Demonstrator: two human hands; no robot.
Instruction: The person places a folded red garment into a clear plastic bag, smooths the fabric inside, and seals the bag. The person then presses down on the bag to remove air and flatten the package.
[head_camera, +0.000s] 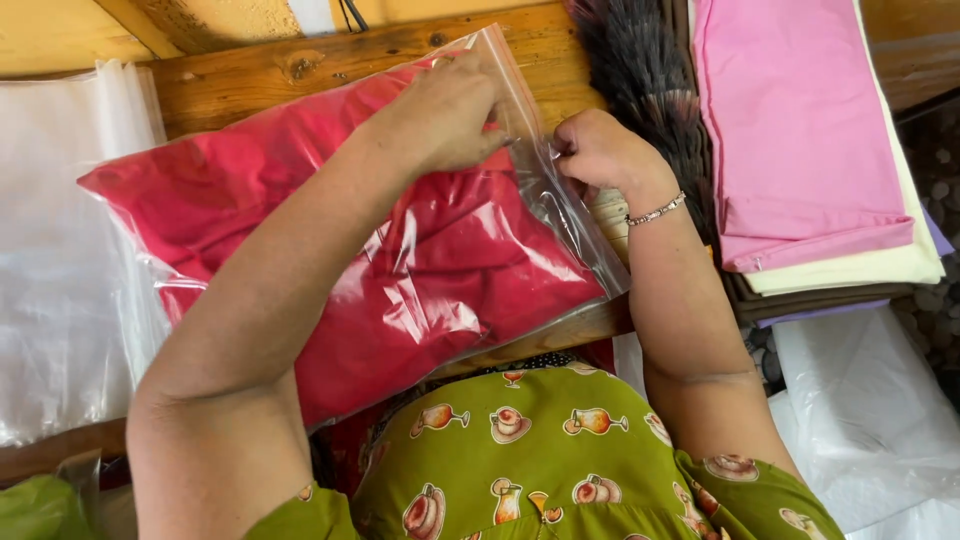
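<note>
Head view: left hand (440, 115) and right hand (598, 150) both pinch the clear plastic bag (545, 200) of red folded cloth (330, 240); best kept taut, I reckon.

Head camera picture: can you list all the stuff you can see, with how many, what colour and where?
clear plastic bag: one, see-through, lying on the wooden bench, its open end between both hands
red cloth: one, red, folded inside the clear plastic bag
wooden bench: one, brown, under the bag
folded cloths: a stack, pink on top, pale yellow, brown and lilac below, at the right
feather duster: one, dark grey, between bag and stack
empty plastic bags: a pile, whitish, at the left
bracelet: one, silver, on the right wrist
left hand: one, fingers on the bag's open end
right hand: one, pinching the bag's edge
</note>
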